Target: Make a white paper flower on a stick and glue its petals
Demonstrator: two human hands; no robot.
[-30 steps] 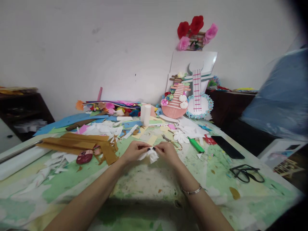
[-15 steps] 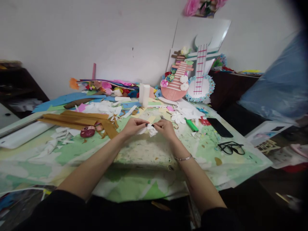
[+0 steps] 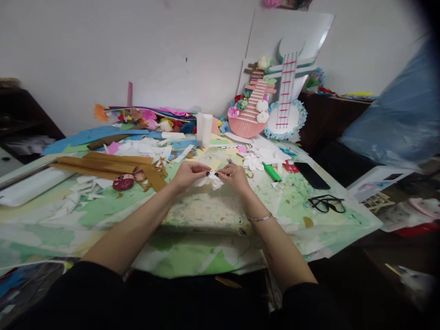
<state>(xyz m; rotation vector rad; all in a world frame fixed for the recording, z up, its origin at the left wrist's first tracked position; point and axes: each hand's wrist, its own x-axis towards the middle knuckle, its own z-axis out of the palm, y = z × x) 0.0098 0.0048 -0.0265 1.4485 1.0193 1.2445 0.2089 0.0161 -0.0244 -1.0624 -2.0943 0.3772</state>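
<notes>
Pinching crumpled white paper [image 3: 215,182] btwn L hand [image 3: 188,175] and R hand [image 3: 236,178], over near side of table [image 3: 199,211]; can't tell if touching tabletop. Holding thumb and fingers narrow on paper at both sides, w/ tips close together; too small to tell exact folds. Prob mid-way thru a gathering or shaping step. Next move prob calls for light, even pinch w/ both hands, to avoid tearing such thin stuff. Can see scissors [image 3: 230,161] just beyond R hand, part hidden, plus green tube [image 3: 272,172] farther R. Re containers: can make out loose sheets [image 3: 29,145] in dark shelf [image 3: 32,101], far L. Can't tell contents of blue bag [image 3: 392,105] or white box [image 3: 374,184], far R.
</notes>
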